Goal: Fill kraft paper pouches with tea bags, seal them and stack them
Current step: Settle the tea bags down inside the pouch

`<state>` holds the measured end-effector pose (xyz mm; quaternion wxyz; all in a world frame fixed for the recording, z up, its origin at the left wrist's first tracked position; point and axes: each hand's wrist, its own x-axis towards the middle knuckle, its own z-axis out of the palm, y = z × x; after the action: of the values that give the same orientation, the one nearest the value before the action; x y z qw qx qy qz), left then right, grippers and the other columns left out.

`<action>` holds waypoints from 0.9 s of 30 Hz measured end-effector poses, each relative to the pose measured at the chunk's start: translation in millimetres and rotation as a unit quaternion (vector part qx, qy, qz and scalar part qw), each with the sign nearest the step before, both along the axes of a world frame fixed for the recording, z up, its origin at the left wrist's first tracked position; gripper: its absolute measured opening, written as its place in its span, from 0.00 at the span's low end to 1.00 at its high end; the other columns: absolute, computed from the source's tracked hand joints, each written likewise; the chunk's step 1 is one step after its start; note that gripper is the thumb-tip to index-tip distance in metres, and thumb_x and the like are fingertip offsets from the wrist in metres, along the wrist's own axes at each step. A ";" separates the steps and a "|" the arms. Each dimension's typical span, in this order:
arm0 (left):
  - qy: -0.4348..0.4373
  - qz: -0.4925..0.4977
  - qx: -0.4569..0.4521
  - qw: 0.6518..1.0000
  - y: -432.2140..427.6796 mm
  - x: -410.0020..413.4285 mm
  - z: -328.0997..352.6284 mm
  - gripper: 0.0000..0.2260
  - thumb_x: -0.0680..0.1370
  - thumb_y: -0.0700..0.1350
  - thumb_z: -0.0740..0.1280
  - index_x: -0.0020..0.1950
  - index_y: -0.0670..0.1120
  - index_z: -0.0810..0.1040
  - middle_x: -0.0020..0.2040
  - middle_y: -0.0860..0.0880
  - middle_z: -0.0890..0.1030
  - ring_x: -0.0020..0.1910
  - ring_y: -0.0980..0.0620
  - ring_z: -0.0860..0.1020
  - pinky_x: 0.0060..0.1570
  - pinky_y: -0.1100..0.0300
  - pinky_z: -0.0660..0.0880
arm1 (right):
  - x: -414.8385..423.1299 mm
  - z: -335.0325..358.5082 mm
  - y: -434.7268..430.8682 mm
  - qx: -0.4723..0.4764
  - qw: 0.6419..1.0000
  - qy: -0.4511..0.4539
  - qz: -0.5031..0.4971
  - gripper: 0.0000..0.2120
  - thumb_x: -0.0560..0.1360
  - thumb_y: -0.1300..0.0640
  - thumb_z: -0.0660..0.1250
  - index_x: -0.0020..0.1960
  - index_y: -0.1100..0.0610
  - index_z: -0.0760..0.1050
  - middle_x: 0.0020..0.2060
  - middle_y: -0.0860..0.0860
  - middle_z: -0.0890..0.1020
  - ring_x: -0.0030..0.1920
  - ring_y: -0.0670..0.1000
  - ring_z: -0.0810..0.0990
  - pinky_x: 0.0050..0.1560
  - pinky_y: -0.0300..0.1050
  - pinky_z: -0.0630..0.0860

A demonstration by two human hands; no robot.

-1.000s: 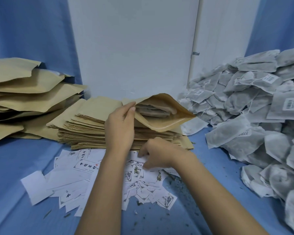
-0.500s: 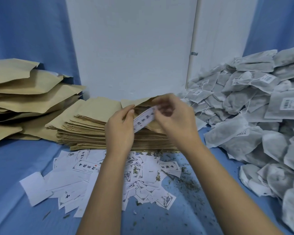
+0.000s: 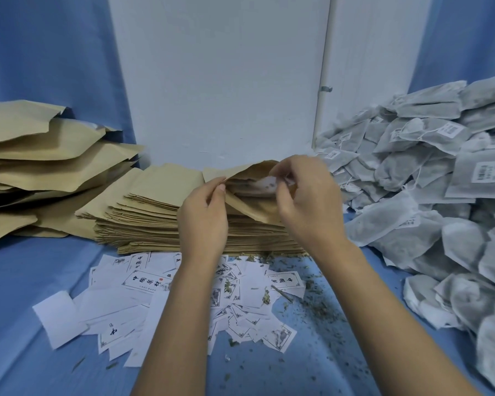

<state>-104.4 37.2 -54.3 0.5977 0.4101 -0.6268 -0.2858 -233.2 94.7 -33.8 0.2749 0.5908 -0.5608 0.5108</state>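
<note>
An open kraft pouch lies on top of a stack of flat empty pouches, with tea bags showing inside it. My left hand pinches the left edge of its mouth and holds it open. At the mouth, my right hand pinches a small white paper card that is partly inside the pouch. A big heap of grey tea bags fills the right side. Filled pouches are piled at the left.
Several white printed cards lie scattered on the blue cloth in front of the stack, with loose tea crumbs beside them. A white wall panel stands behind the stack.
My right hand picked a card from the scattered pile, lifted it to the pouch mouth and now has it partly inside. My left hand kept hold of the pouch edge.
</note>
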 end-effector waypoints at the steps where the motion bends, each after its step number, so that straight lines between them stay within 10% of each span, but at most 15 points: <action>1: 0.003 0.000 0.004 1.000 0.7 -0.5 0.3 0.12 0.80 0.44 0.61 0.60 0.49 0.81 0.52 0.57 0.80 0.51 0.62 0.75 0.42 0.85 0.64 | -1.3 -1.9 -1.9 0.043 0.999 0.018 -0.003 0.06 0.71 0.66 0.65 0.44 0.58 0.77 0.39 0.49 0.80 0.44 0.52 0.74 0.40 0.43 0.66; 7: 0.027 -0.016 0.004 0.999 5.8 -3.8 2.2 0.10 0.78 0.44 0.65 0.55 0.51 0.83 0.46 0.62 0.79 0.43 0.74 0.74 0.41 0.83 0.65 | -1.9 -14.3 -9.3 0.168 0.984 0.046 -0.032 0.07 0.74 0.62 0.64 0.49 0.56 0.79 0.42 0.49 0.81 0.47 0.52 0.75 0.39 0.47 0.72; 18: 0.041 -0.030 -0.097 0.994 17.6 -7.4 -1.0 0.09 0.70 0.46 0.64 0.44 0.50 0.84 0.40 0.57 0.81 0.40 0.61 0.77 0.43 0.64 0.73 | -4.0 -20.2 -18.6 0.376 0.925 -0.033 0.042 0.12 0.79 0.57 0.54 0.45 0.58 0.75 0.45 0.59 0.81 0.48 0.62 0.77 0.46 0.48 0.72; 24: 0.066 -0.008 -0.026 0.997 11.1 -11.3 0.5 0.09 0.77 0.40 0.64 0.50 0.48 0.83 0.47 0.54 0.82 0.44 0.66 0.77 0.44 0.75 0.71 | 11.6 -14.0 -5.8 0.119 0.988 -0.072 0.067 0.15 0.77 0.52 0.56 0.36 0.57 0.73 0.28 0.48 0.75 0.31 0.49 0.73 0.33 0.46 0.66; 27: 0.099 0.012 0.032 0.995 5.6 -9.8 -0.9 0.10 0.78 0.41 0.63 0.53 0.46 0.83 0.50 0.51 0.83 0.50 0.56 0.79 0.52 0.65 0.74 | 15.6 -0.5 0.7 0.221 0.928 -0.189 0.233 0.16 0.69 0.54 0.58 0.27 0.57 0.76 0.22 0.52 0.77 0.23 0.48 0.72 0.26 0.40 0.68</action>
<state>-114.2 42.8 -55.3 0.6466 0.4058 -0.5508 -0.3375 -217.5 95.4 -34.4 -0.1006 0.6432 -0.5473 0.5260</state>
